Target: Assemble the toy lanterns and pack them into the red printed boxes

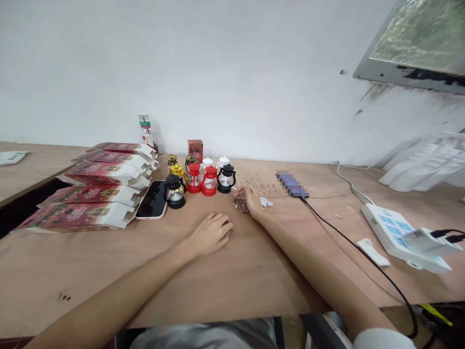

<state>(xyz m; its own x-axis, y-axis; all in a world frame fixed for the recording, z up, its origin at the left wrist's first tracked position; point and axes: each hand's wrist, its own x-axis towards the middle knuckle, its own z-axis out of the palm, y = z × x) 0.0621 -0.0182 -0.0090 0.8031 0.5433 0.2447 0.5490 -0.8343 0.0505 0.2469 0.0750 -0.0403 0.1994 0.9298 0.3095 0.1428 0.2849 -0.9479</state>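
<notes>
My left hand [211,234] lies palm down on the wooden table, its fingers loosely bent and apart, with nothing seen in it. Farther forward, my right hand [252,201] is at a small pile of shiny metal pieces [240,206], partly covering it. Its fingers are apart, and no held thing shows. Small white pieces [266,201] lie just right of that hand. Left of it stand several miniature lanterns: a black lantern [226,180] closest, then a red lantern [209,182], another red lantern [194,179], a gold lantern [178,173] and a second black lantern [176,193].
Red printed boxes [90,194] lie stacked at the left beside a phone [151,199]. A small red box [195,149] and a bottle [146,131] stand at the back. Thin metal wires [259,184], a cabled phone [291,184] and a power strip [392,228] are rightward.
</notes>
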